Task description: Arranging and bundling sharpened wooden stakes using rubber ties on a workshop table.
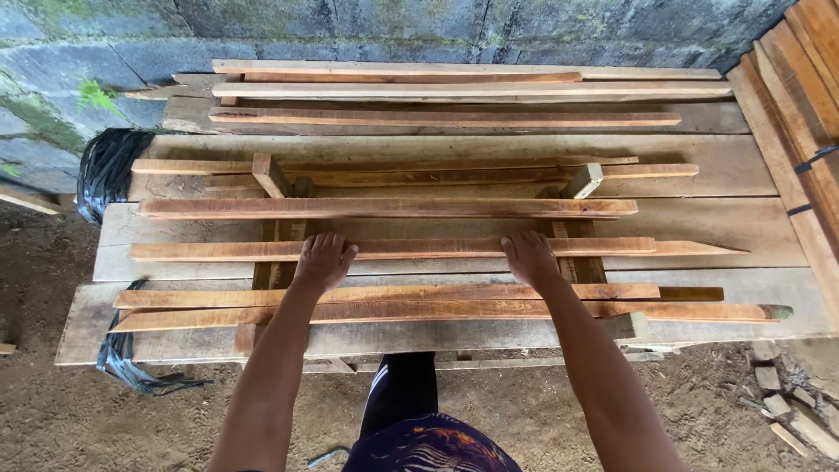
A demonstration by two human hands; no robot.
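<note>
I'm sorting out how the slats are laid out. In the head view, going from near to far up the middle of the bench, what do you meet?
Pair of slats at the near edge → slat under both hands → left hand and right hand on it → next slat → far stack of slats → block wall.

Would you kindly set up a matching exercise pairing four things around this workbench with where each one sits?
Things:
1. left hand
2. right hand
3. black plastic bundle
4. block wall

Places:
A. behind the stacked slats, at the far side
B. palm down on the reddish slat, towards its right part
C. at the bench's left end, beside the boards
D. palm down on the same slat, towards its left part

Pairs: 1-D, 2-B, 3-C, 4-A
</note>
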